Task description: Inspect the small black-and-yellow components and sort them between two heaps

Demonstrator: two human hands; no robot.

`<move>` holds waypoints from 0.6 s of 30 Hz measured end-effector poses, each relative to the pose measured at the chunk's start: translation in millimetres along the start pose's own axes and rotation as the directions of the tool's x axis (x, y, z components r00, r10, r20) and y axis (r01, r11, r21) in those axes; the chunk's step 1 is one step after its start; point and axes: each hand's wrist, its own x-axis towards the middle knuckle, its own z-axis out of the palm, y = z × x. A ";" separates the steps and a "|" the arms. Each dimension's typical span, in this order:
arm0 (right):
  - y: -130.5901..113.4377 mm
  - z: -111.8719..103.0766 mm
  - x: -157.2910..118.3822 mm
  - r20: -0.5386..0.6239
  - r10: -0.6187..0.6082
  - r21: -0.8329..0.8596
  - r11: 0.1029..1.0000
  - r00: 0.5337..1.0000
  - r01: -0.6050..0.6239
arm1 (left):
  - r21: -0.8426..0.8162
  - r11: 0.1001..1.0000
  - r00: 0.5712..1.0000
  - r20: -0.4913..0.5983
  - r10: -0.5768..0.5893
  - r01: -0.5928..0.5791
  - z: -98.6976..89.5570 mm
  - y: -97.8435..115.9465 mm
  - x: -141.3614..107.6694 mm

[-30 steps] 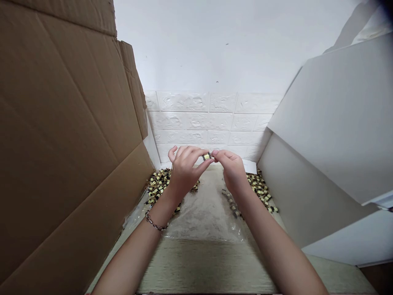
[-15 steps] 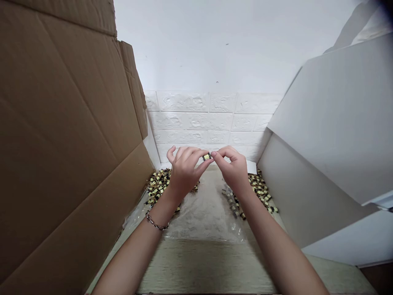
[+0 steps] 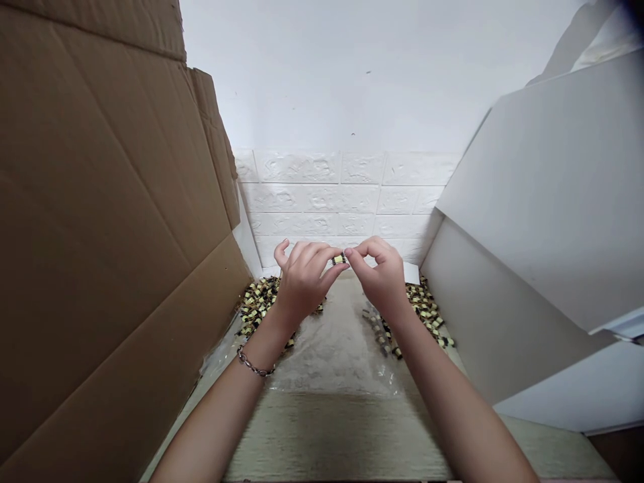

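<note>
Between the thumb and forefinger of my left hand is a small transformer with a yellow-wrapped middle and black ends with pins. My right hand is closed in a pinch at the transformer's right end, and its fingertips partly cover that end. Whether a fine wire or pin lies in this pinch is too small to tell. Both hands are raised over a clear plastic bag spread on the table. A heap of similar transformers lies behind my left forearm, and another heap is beyond my right wrist.
A tall brown cardboard sheet walls off the left side. White panels stand on the right. White brick-patterned wall closes the back. The pale wooden table shows its front edge near me.
Both hands stay nearly in place. The transformer has turned slightly between the fingers, and my right fingertips sit a little closer over its end. The whole view has shifted slightly.
</note>
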 end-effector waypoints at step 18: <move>9.1 11.3 -8.9 -0.045 -0.297 -0.520 0.822 0.954 0.231 | 0.039 0.999 0.974 0.223 -0.031 0.023 -8.5 1.2 3.8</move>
